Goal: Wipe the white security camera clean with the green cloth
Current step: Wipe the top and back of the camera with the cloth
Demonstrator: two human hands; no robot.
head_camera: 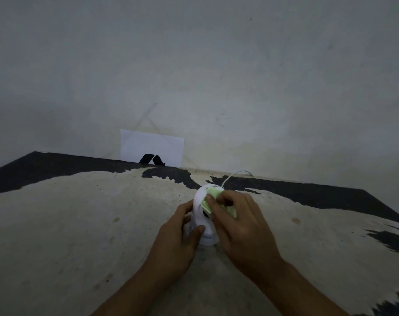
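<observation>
Upright on the worn, paint-flaked tabletop (80, 224), near the middle and just short of the far edge: white security camera (204, 221), dark lens facing this way, thin white cable (233, 175) trailing off behind toward the wall. Left hand (180, 236) wrapped around the lower body, thumb pressed across the front just above the base, steadying it. Right hand (239, 222) closed on the folded green cloth (213, 198), fingertips pinning it against the rounded top and right side of the head; white card (151, 148) with a black mark propped against the wall, well apart at the back left.
</observation>
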